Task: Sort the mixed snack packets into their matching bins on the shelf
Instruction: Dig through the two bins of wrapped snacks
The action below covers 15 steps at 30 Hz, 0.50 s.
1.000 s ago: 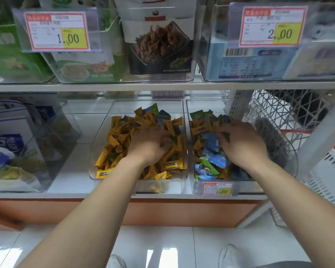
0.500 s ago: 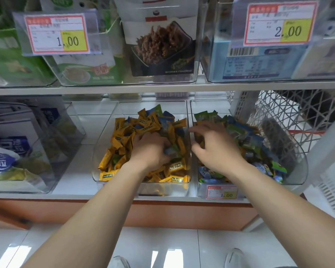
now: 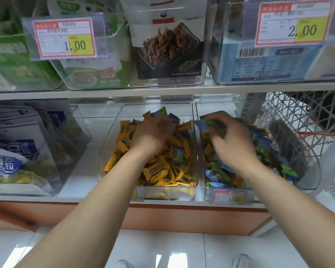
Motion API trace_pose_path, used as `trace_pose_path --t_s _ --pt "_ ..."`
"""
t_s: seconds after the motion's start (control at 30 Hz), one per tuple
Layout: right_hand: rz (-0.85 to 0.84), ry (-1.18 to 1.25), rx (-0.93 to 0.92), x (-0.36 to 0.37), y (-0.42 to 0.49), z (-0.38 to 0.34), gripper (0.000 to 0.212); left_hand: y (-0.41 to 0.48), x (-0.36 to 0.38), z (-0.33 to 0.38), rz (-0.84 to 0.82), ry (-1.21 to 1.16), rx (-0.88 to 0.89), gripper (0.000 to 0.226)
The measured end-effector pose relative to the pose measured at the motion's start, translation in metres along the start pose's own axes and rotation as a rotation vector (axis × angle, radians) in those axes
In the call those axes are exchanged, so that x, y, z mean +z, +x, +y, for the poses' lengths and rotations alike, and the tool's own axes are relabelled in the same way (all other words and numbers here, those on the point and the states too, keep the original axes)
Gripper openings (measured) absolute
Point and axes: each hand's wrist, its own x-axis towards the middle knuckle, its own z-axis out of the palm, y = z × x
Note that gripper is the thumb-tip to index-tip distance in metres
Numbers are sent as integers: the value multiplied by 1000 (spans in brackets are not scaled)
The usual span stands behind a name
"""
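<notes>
**Sorting under way, both hands down in the bins**

You have your left hand (image 3: 153,136) buried in the yellow packets (image 3: 157,175) of the middle bin (image 3: 162,193). Your right hand (image 3: 233,146) sits over the right bin (image 3: 315,167), close to the wall the two bins share, with its fingers curled round a green packet (image 3: 214,124).

This looks like the picking step, not the drop. A blue stray (image 3: 177,153) lies among the yellow ones. The right bin's mixed pile (image 3: 269,151) is mostly green and blue, with some yellow low at the front.

Next, you need to lift out only what doesn't match and carry it across the dividing wall without dragging neighbours along.

Your left fingers are hidden in the pile, so you cannot tell whether they hold anything. Both hands are blurred, and how many packets the right hand grips is unclear. The price tag (image 3: 230,196) covers part of the right bin's front.
</notes>
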Motion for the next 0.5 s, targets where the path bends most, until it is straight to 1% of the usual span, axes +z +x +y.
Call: trace_pose_path --t_s 0.07,0.1,0.17,0.23,0.27,0.33,0.37,0.4,0.43,0.5 --pt "36 -202 -49 -11 0 16 22 19 9 -3 -26 194 29 30" --pt "-1 -292 -51 -15 -1 24 23 28 15 -5 -66 251 47 34" --pt "-167 -407 20 -18 -2 32 25 39 21 -12 -127 380 75 38" --pt "-336 -487 85 -18 -3 31 37 46 20 -18 -151 514 82 38" --pt "-388 -514 103 -19 -2 29 43 47 18 -19 -174 560 74 37" --pt "-426 -568 109 -19 -1 22 49 44 13 -19 -206 606 73 29" --pt "-408 -594 92 -18 -1 20 48 41 9 -18 -188 582 81 23" --pt "-371 -599 70 -18 -1 18 47 38 4 -18 -146 503 90 17" --pt "-325 -574 52 -17 -2 15 46 34 -1 -17 -95 368 91 12" --pt "-246 -468 29 -17 -1 10 43 21 -7 -13 -38 38 64 13"
